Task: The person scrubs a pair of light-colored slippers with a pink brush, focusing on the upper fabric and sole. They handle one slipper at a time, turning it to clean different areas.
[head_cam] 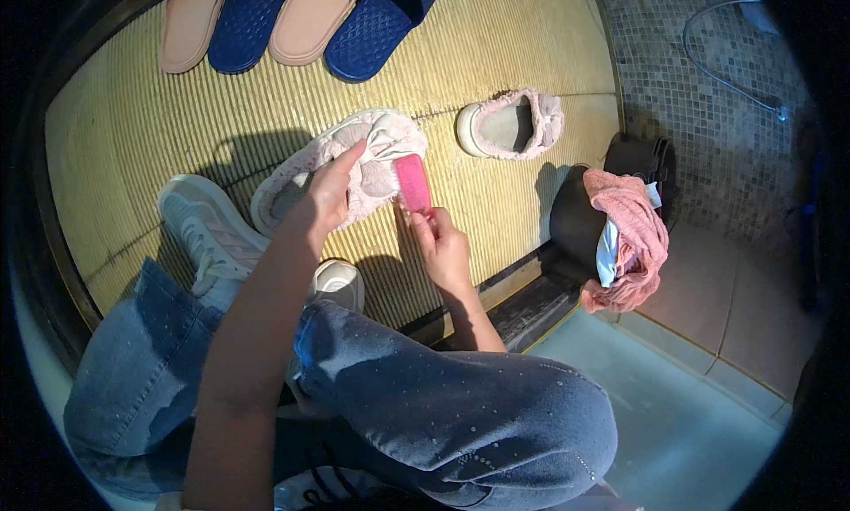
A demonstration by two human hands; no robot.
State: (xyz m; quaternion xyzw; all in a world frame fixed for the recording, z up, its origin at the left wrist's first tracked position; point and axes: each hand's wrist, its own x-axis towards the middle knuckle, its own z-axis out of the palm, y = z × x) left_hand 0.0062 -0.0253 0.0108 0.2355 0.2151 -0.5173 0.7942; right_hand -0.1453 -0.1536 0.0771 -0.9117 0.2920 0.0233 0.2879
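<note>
My left hand (pixel 334 195) grips a fluffy pale-pink slipper (pixel 358 209) with a fabric bow, my thumb lying across its top beside the bow. The slipper's light sole rim faces up and left; the fingers under my palm are partly hidden. In my right hand (pixel 443 248) is a pink brush (pixel 414 182), held by its handle, with pale bristles against the slipper's toe end by the bow. A matching slipper (pixel 508 124) lies apart to the right on the ribbed yellow mat (pixel 252 122), its opening facing up.
Beige and navy slides (pixel 368 36) line the mat's far edge. At the right, a crumpled coral towel (pixel 631 239) hangs over a dark container (pixel 574 212). My sneaker (pixel 209 219) and jeans-clad knee (pixel 518 411) are close by. A thin hose (pixel 720 79) runs along the mosaic-tiled surface (pixel 664 66).
</note>
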